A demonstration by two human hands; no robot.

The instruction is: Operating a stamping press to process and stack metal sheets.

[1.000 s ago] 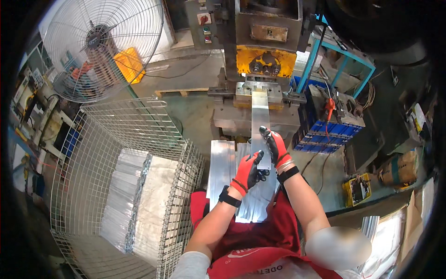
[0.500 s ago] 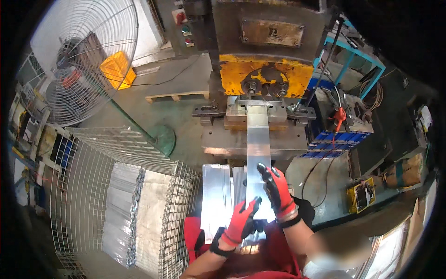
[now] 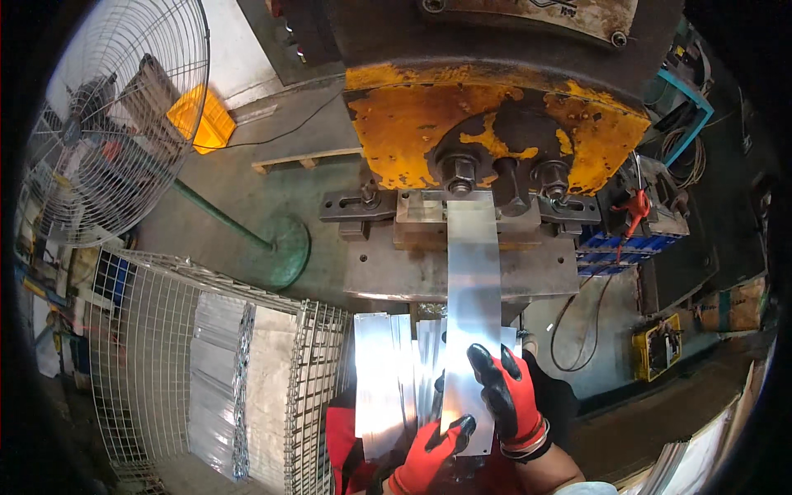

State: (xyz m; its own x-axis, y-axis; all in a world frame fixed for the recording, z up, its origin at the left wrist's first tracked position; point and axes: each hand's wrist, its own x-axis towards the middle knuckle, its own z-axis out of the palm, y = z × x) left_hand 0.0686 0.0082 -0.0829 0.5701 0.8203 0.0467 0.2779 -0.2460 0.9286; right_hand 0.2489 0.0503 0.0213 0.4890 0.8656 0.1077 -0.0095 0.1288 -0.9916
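A long flat metal strip (image 3: 473, 305) runs from my body up to the press, its far end lying on the die block (image 3: 421, 216). My left hand (image 3: 433, 454), in a red glove with black fingertips, is closed on the strip's near left edge, thumb on top and the other fingers partly hidden below. Higher up, my right hand (image 3: 513, 396), gloved alike, grips the right edge with a black fingertip on the upper face. Beneath and left of the strip lie more flat metal strips (image 3: 381, 371). Over the die hangs the worn yellow press head (image 3: 396, 132) with large bolts.
At left stands a wire mesh cage (image 3: 318, 355) holding stacked metal pieces. Behind it are a big fan (image 3: 124, 107) on a green round base (image 3: 289, 252) and a yellow crate (image 3: 202, 118). To the right are a blue crate (image 3: 639, 252), a cable and a small yellow bin (image 3: 657, 346).
The view has moved closer to the press, which looks larger. Both hands still hold the strip; my left hand sits lower, near the strip's near end, which now shows.
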